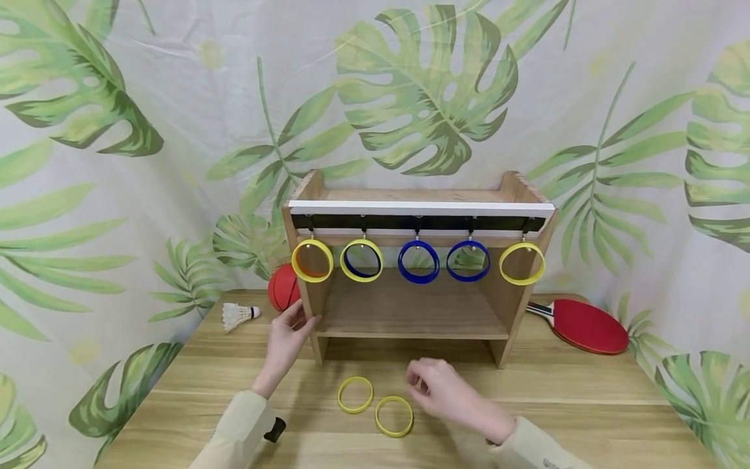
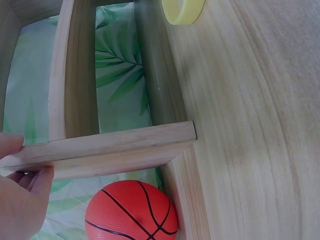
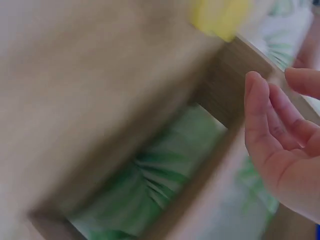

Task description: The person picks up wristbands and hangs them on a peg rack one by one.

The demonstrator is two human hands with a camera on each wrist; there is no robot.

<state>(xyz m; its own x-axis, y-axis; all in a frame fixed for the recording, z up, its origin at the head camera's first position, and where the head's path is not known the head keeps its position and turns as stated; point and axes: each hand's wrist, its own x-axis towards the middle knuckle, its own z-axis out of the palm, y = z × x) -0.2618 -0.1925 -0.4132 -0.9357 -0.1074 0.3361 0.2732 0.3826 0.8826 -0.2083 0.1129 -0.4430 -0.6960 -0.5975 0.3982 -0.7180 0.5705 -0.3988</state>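
We can read no text, label, brand, number or sign on anything here; every surface we see is unmarked.

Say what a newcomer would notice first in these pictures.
A wooden shelf stands mid-table with a row of yellow and blue rings hanging under its top. Two more yellow rings lie on the table in front, beside the right hand; the left hand touches the shelf's side.

A basketball (image 1: 283, 286) and shuttlecock (image 1: 237, 316) lie just beyond the left hand, a red paddle (image 1: 588, 326) far right of the right hand.
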